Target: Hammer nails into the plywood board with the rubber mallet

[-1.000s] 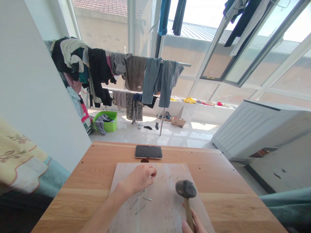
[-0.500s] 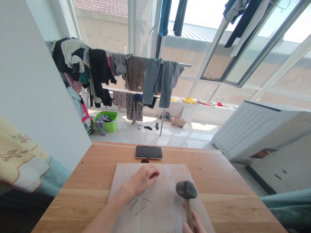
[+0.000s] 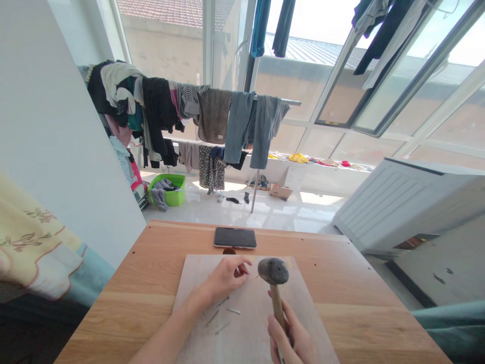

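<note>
Clamping wooden-handled hammer [image 3: 273, 273] in right hand [image 3: 297, 337]. Curling left hand [image 3: 227, 277] over board [image 3: 252, 336], near nails [image 3: 234, 311]; unclear whether pinching anything.

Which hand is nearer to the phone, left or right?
Left. The left hand is over the board, just short of the phone; the right hand, gripping the hammer, is closer to the person and farther right.
</note>
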Action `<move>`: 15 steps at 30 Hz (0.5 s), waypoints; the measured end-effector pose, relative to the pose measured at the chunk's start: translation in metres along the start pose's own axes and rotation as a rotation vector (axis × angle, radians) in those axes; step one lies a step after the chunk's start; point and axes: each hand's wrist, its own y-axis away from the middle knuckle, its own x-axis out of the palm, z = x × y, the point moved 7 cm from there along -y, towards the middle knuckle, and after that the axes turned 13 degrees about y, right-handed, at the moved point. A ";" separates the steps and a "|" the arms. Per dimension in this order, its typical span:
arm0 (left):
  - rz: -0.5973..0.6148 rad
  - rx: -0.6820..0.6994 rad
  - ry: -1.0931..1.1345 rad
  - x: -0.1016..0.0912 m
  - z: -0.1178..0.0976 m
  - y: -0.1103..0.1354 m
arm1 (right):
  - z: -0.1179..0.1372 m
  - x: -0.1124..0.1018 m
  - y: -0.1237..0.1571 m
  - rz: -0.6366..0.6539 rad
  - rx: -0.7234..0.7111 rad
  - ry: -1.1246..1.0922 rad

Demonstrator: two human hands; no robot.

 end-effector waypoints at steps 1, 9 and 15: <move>0.002 0.007 0.005 0.000 -0.001 0.000 | 0.001 0.006 -0.002 0.037 -0.007 0.009; 0.020 0.015 0.051 0.002 0.005 -0.001 | -0.007 0.028 -0.006 -0.045 -0.063 0.077; 0.064 -0.021 -0.001 -0.002 -0.011 -0.002 | -0.003 0.031 0.002 -0.066 -0.013 0.014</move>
